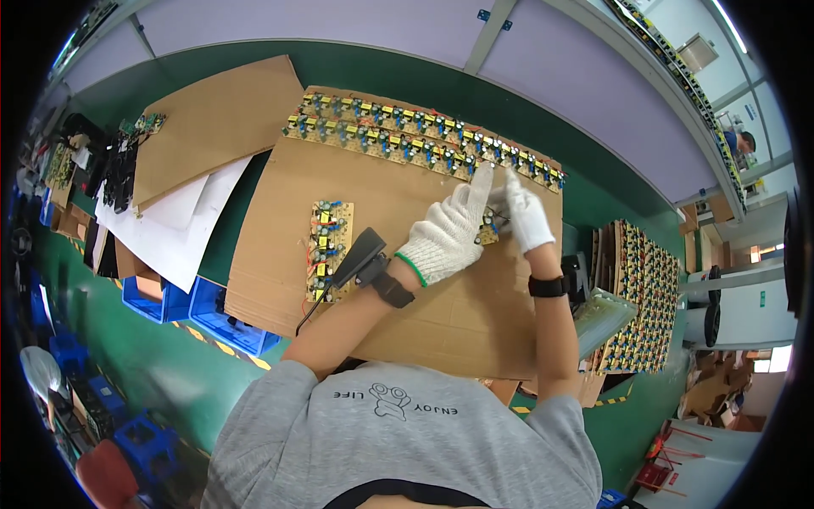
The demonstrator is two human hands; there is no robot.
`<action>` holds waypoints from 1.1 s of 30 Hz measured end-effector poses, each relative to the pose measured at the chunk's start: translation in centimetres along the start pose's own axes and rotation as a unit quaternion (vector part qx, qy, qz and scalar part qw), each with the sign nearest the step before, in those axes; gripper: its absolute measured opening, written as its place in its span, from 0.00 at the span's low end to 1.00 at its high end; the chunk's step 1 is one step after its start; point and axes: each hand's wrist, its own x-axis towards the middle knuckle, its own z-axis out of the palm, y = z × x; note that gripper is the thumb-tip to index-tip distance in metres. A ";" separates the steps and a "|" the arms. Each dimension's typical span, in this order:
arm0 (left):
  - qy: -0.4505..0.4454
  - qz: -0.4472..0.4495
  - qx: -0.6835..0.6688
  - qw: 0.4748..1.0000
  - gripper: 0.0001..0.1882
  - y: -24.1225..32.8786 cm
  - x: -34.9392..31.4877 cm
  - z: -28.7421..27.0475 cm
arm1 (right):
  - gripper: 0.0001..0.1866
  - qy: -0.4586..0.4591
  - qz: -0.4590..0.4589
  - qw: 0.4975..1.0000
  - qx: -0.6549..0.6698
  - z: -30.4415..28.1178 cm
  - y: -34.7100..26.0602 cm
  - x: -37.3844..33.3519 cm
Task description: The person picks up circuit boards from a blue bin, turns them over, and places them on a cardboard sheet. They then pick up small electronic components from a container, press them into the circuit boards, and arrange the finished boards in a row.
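A strip of circuit board (488, 231) with small upright components sits between my two gloved hands, mostly covered by them. My left hand (449, 231), in a white knit glove with a green cuff, grips its left side, the index finger stretched toward the back rows. On the other side my right hand (527, 219), in a white glove, closes on the strip's right edge; its thumb is blurred. Just beyond the fingertips, long rows of circuit boards (381, 140) with yellow and blue parts lie along the cardboard's far edge. Another circuit board strip (331, 242) lies left of my left forearm.
A large cardboard sheet (271, 246) covers the work surface. More cardboard (220, 119) and white sheets lie at the left, above blue bins (225, 318). At the right stand stacked boards (640, 297) and a clear plastic-wrapped bundle (606, 318). A purple panel wall runs behind.
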 end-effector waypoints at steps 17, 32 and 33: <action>0.263 0.091 -0.125 0.952 0.62 -1.2 0.1 1.7 | 0.18 0.256 -0.295 0.910 0.137 2.0 2.4 -2.4; 0.124 0.112 0.031 0.985 0.24 -0.3 -0.3 1.2 | 0.17 0.161 -0.285 0.944 0.037 2.1 4.6 -2.3; 0.120 0.112 0.011 0.986 0.22 -0.2 -0.1 1.2 | 0.19 0.093 -0.253 0.950 0.158 1.7 5.6 -1.5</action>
